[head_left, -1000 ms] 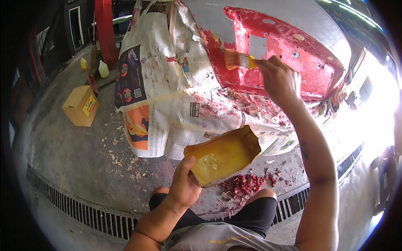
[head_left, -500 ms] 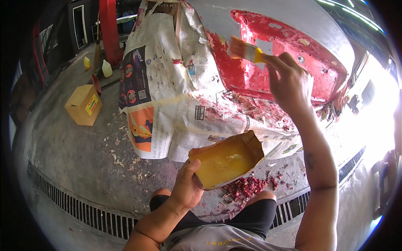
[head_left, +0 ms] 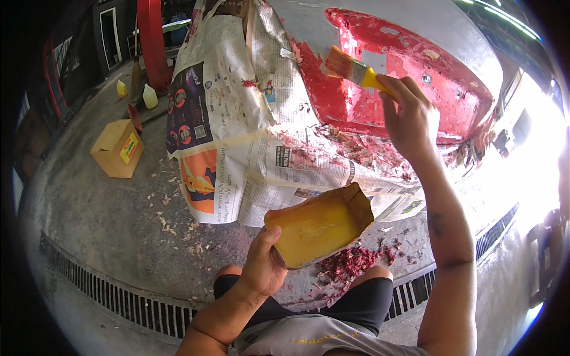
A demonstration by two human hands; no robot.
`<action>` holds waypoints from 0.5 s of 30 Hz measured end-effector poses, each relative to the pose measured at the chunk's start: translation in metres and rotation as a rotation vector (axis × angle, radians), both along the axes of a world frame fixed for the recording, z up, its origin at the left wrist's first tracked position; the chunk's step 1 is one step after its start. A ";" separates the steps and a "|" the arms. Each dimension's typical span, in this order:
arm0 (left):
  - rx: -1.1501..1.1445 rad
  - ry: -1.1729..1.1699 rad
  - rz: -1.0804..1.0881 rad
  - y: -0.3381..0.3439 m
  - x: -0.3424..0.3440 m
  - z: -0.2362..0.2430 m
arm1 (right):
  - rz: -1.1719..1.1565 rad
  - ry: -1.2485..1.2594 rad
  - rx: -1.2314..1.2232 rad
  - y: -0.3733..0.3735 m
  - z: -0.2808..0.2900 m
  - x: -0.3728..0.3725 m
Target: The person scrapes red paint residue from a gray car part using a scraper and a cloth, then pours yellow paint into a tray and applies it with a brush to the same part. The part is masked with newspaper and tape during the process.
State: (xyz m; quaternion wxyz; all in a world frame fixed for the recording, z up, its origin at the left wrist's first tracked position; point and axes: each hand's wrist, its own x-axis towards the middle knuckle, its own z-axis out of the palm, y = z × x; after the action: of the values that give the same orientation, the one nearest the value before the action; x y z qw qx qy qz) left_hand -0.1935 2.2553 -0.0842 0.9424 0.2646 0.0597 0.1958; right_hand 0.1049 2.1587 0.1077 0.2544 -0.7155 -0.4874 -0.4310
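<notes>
My right hand [head_left: 409, 115] grips the yellow handle of a flat paintbrush [head_left: 356, 72]. Its reddish-brown bristles lie over the left part of a recessed red panel [head_left: 404, 107] whose paint is flaking; whether they touch it I cannot tell. In my left hand [head_left: 263, 264] is a cut-open container [head_left: 317, 228] with yellowish liquid inside, tilted a little, thumb over its near left rim. Grey bodywork [head_left: 380, 13] surrounds the red panel, and taped newspaper [head_left: 237, 118] covers the surface to its left and below.
Red paint scraps [head_left: 350, 267] lie in a heap on the floor between my knees. At left stand a cardboard box [head_left: 117, 149], a pale plastic jug [head_left: 150, 97], a yellow bottle [head_left: 122, 89] and a red post [head_left: 153, 47]. A drain grate [head_left: 119, 296] crosses the floor near me.
The brush and my right hand have shifted slightly, with the bristles a little farther left. My left hand and the container stay almost in place.
</notes>
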 end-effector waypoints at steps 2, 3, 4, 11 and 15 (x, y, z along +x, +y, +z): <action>-0.007 0.000 0.006 -0.002 0.001 0.002 | 0.021 0.044 -0.019 0.005 -0.004 0.005; -0.010 -0.002 0.009 -0.003 0.001 0.003 | 0.024 0.059 -0.039 0.006 -0.007 0.009; -0.013 -0.056 0.006 -0.003 0.001 0.004 | 0.021 0.085 -0.066 0.005 -0.010 0.013; -0.016 -0.025 -0.001 -0.005 0.003 -0.001 | 0.052 0.007 -0.076 -0.018 -0.047 0.015; -0.034 -0.033 0.014 -0.007 0.002 0.000 | -0.021 -0.050 -0.238 0.002 -0.063 0.006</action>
State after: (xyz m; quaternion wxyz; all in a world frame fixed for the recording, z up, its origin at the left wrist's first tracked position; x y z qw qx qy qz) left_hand -0.1910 2.2482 -0.0845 0.9462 0.2448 0.0494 0.2056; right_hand 0.1105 2.1603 0.0444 0.1510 -0.7348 -0.5338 -0.3902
